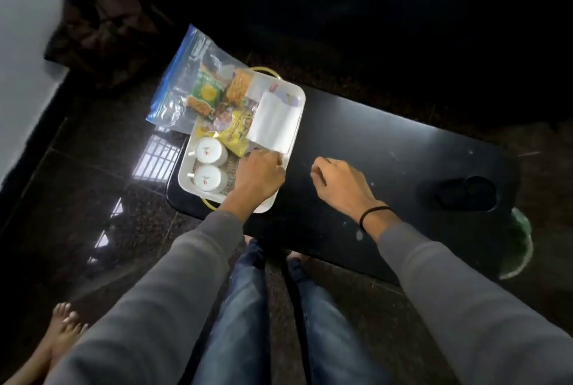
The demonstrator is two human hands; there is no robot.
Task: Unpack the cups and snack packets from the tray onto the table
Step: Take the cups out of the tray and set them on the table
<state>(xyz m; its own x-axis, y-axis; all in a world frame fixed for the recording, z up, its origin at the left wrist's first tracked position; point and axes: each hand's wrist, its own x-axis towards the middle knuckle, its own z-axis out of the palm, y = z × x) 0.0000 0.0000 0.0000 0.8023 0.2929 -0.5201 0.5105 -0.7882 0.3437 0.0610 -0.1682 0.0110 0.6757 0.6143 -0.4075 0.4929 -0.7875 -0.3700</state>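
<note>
1. left hand (pixel 259 172) reached into white tray (pixel 296 136), fingers curled; grip impossible to tell.
2. right hand (pixel 338 183) hovered loosely curled over black table (pixel 387 149), holding nothing.
3. two cups (pixel 207 164) lay in tray's near left; snack packets (pixel 223 105) farther back.

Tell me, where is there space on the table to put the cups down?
The black table is bare between the white tray and the round dark hollow at its right end, around the right hand. The tray itself is crowded: two cups, snack packets, white paper, and the left hand reaching in.
</note>
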